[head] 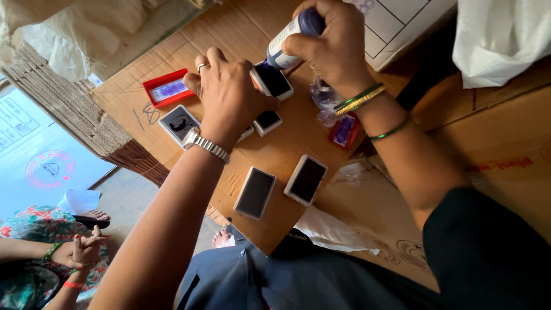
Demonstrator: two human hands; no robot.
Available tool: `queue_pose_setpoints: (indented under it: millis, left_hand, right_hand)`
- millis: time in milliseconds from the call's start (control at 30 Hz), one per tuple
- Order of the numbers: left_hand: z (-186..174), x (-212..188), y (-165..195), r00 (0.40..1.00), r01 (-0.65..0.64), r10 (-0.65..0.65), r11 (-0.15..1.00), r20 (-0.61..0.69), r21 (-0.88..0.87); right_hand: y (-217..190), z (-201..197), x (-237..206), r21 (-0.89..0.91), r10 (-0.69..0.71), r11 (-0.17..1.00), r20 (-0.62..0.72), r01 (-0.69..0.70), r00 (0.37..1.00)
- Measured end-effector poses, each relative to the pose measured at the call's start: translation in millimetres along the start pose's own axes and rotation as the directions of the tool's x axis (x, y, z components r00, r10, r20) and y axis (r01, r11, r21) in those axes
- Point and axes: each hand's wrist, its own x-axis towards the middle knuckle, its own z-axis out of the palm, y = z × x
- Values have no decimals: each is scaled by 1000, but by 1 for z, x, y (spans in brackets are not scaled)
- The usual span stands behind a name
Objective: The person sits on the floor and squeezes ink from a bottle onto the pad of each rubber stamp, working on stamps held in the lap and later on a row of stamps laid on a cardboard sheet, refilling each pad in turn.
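My right hand (333, 49) grips a small white ink bottle (290, 35) with a dark blue cap end, tipped nozzle-down onto an open ink pad (272, 80) with a white frame. My left hand (227, 95), with a ring and a metal wristwatch, steadies that pad at its left edge, fingers spread over the cardboard. Two more dark pads (255, 192) (306, 179) lie nearer me. Another pad (267, 121) sits just below the one being inked.
A red stamp case (167, 88) and a white-framed pad (179, 123) lie left of my left hand. A red lid (344, 131) and crumpled plastic (325, 100) lie under my right wrist. All rest on a cardboard box (241, 28). Another person sits bottom left (80, 250).
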Motion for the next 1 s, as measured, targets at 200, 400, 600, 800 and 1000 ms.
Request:
queue_pose_setpoints:
  millis: [200, 400, 600, 800, 1000]
  left_hand:
    - [-3, 1, 1, 1000, 25, -25, 1000, 13, 3]
    - [-1, -1, 3, 998, 63, -62, 997, 6, -34]
    - [-1, -2, 7, 993, 111, -111, 994, 28, -21]
    - [0, -3, 6, 992, 122, -122, 992, 12, -34]
    - [0, -4, 7, 989, 144, -142, 988, 35, -48]
  right_hand:
    - [-2, 8, 7, -120, -84, 989, 16, 85, 996]
    - [-6, 8, 4, -118, -97, 988, 50, 103, 994]
    - [-10, 4, 0, -144, -73, 986, 55, 80, 996]
    - [-7, -2, -1, -92, -16, 996, 57, 21, 998]
    - [-2, -4, 2, -132, -19, 991, 55, 26, 998]
